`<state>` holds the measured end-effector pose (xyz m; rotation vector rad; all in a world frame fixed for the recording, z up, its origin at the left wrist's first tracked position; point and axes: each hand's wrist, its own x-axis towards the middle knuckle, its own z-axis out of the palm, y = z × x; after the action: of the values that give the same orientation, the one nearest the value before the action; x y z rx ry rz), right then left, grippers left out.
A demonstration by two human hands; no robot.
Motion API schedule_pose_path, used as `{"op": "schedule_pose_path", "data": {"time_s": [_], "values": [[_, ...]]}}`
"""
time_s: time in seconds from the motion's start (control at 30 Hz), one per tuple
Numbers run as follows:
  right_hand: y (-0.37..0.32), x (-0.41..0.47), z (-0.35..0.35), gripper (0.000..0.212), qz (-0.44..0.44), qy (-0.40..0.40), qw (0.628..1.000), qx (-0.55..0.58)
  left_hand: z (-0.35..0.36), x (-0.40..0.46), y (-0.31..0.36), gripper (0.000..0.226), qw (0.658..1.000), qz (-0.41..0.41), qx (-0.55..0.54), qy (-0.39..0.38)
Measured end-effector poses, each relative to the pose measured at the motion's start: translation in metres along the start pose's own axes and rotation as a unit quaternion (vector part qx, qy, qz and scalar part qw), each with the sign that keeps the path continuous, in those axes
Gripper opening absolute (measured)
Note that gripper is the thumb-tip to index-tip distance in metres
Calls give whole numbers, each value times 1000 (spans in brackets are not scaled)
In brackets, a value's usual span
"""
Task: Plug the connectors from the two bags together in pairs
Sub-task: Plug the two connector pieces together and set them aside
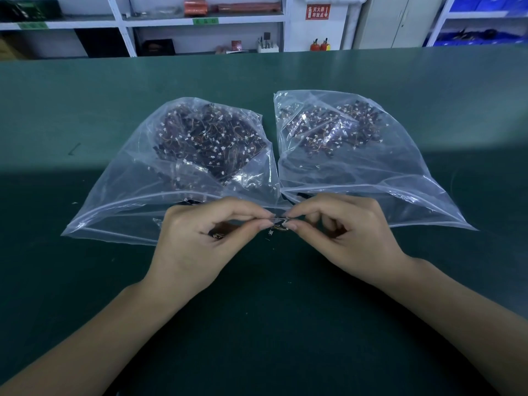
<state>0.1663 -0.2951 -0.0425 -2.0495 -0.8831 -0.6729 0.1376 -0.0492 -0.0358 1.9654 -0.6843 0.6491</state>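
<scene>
Two clear plastic bags lie side by side on the green table, mouths toward me. The left bag and the right bag each hold a heap of small dark wired connectors with white plugs. In front of the bag mouths my left hand and my right hand meet fingertip to fingertip. Each pinches one end of a small connector pair between thumb and forefinger. More dark wire shows under my left palm. Whether the two plugs are fully joined is too small to tell.
The green table stretches wide around the bags. A tiny white piece lies on the mat just below my fingertips. Beyond the table's far edge stand white shelves with boxes and tools.
</scene>
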Motion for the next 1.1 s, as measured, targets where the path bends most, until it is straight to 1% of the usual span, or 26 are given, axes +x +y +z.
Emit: {"op": "schedule_pose_path", "data": {"time_s": [0.17,0.27,0.43,0.77,1.1], "values": [[-1,-1,0,9,-1,6,1000,8,1,0,0,15,1000,-15,4,4],[-2,-2,0,8,2,5,1000,15,2,0,-1,11,1000,-7,16,-11],[-3,-1,0,4,5,-17,1000,15,2,-1,-3,9,999,7,35,-33],[-2,-2,1,5,14,-31,999,9,3,-1,-4,8,997,21,55,-40],[-2,-2,1,5,22,-34,999,11,3,-1,-4,9,998,22,45,-36]]}}
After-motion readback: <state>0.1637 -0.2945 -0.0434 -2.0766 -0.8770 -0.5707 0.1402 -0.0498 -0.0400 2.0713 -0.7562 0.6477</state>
